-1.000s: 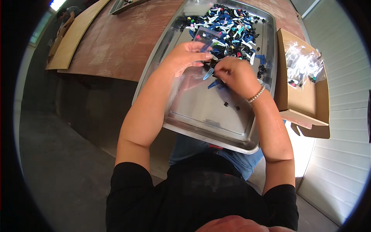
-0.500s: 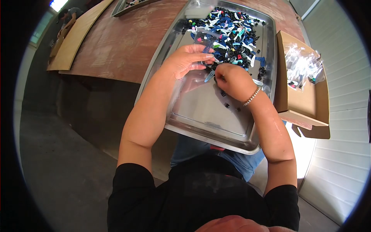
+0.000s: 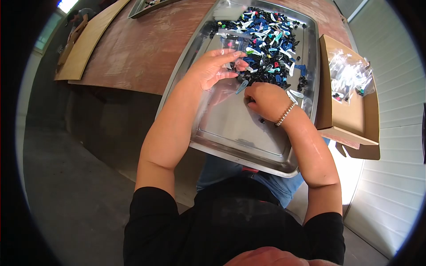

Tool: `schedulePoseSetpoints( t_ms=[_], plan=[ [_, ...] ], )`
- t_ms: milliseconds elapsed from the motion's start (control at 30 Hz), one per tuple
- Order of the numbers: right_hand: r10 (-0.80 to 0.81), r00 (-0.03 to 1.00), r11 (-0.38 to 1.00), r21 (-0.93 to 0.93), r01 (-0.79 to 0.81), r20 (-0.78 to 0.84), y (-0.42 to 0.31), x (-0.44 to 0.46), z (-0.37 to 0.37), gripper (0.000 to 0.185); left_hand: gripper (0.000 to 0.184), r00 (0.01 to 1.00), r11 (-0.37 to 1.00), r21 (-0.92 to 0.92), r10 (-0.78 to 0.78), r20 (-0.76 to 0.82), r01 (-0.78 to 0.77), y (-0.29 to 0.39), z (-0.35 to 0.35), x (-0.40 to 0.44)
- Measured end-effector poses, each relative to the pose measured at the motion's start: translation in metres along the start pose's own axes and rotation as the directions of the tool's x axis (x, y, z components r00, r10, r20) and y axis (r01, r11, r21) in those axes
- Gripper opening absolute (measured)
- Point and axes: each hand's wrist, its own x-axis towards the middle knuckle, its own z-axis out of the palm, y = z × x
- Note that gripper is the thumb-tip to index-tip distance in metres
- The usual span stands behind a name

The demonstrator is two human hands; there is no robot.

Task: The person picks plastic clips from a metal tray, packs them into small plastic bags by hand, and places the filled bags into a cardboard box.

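Note:
A large metal tray (image 3: pixel 239 155) holds a heap of small hair clips (image 3: pixel 275 40), mostly black, blue and white. My left hand (image 3: pixel 217 68) is closed on a clear plastic bag (image 3: pixel 237 43) over the tray's left half, with a few small coloured pieces showing in the bag. At the near edge of the heap my right hand (image 3: pixel 267 101) has its fingers curled down; whatever they pinch is hidden beneath them. A light blue clip (image 3: pixel 242 87) lies between my two hands.
Right of the tray stands an open cardboard box (image 3: pixel 346 116) with filled clear bags (image 3: pixel 348 75) in it. Another tray (image 3: pixel 148 9) is at the top left of the wooden table (image 3: pixel 146 48). A person (image 3: pixel 80 22) is in the far left background.
My right hand has moved slightly down and left, its fingers now curled under. The dark blue clip near it is no longer visible. My left hand stays almost in place with the bag.

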Motion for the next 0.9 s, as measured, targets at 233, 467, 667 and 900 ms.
schedulePoseSetpoints(
  t_ms=[233, 467, 667, 900],
  plan=[
    [0.131, 0.985, 0.991, 0.026, -0.129, -0.115, 0.022, -0.002, -0.008, 0.02, 0.035, 1.0, 1.0, 0.022, -0.021, -0.013, 0.022, -0.001, 0.002, -0.001],
    [0.064, 0.988, 0.994, -0.074, -0.074, -0.138, 0.007, -0.002, -0.009, 0.014, 0.038, 1.0, 0.998, 0.063, -0.023, -0.006, 0.024, -0.003, 0.002, 0.0],
    [-0.001, 0.994, 0.94, -0.339, -0.038, -0.112, 0.001, 0.004, -0.002, 0.009, 0.038, 1.0, 0.999, 0.043, -0.018, 0.003, 0.018, -0.002, 0.002, 0.0],
    [-0.064, 0.995, 0.914, -0.405, 0.03, -0.07, -0.002, 0.004, -0.004, 0.011, 0.037, 1.0, 0.999, 0.037, -0.019, -0.011, 0.019, -0.002, 0.001, -0.001]
  ],
)
